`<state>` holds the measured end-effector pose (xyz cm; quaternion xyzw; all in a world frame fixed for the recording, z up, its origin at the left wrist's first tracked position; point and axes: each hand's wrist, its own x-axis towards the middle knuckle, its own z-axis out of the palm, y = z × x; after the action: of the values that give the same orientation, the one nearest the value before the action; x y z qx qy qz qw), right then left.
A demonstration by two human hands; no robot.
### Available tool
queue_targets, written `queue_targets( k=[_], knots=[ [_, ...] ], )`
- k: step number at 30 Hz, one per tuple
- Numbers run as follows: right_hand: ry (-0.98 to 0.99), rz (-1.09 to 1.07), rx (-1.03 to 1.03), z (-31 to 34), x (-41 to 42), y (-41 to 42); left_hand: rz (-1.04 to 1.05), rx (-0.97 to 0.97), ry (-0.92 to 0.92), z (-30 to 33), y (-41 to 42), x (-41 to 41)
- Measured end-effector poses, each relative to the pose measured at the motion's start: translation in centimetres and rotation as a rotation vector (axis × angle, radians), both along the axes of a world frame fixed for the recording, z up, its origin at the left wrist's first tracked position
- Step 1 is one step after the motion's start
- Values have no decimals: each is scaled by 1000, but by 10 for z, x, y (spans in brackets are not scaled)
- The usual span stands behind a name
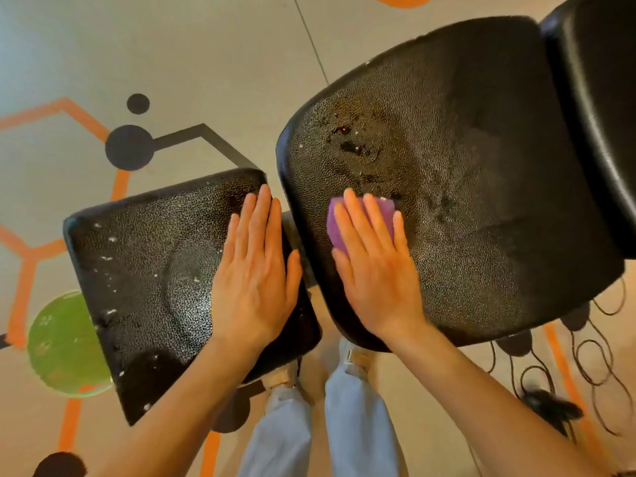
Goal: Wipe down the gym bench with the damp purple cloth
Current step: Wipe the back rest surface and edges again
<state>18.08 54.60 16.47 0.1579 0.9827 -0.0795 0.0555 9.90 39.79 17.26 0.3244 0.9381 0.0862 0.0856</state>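
Seen from above, a person leans over a black padded gym bench made of two separate cushions with a pebbled vinyl surface. The smaller, squarish seat pad point(148, 277) lies to the left, and the larger, rounded back pad point(464, 173) lies to the right, with a narrow gap between them. The left hand point(256, 270) rests flat on the right edge of the seat pad, fingers straight and close together, holding nothing. The right hand point(373, 266) lies flat with fingers straight and slightly spread, pressing a small purple cloth point(335, 225) against the lower left part of the back pad; the cloth shows around and between the fingers. Wet streaks and small white flecks mark both pads. Another glossy black pad point(599, 108) fills the upper right corner. Below, the grey floor point(192, 53) carries orange lines, dark circles and a green disc point(63, 346). The person's light blue trouser legs point(358, 418) and pale shoes stand between the pads, and thin dark cords point(599, 363) lie looped on the floor at lower right.
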Motion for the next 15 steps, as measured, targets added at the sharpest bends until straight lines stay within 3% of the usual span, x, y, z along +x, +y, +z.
queue_targets(
  k=[3,9,15],
  knots=[
    [15,-22,35,-3,-35,13,3,-16,-4,0,0,1],
    [-90,94,69,13,99,8,-3,-15,3,2,0,1],
    [-6,-91,81,4,-51,50,-21,-23,0,2,0,-1]
  ],
)
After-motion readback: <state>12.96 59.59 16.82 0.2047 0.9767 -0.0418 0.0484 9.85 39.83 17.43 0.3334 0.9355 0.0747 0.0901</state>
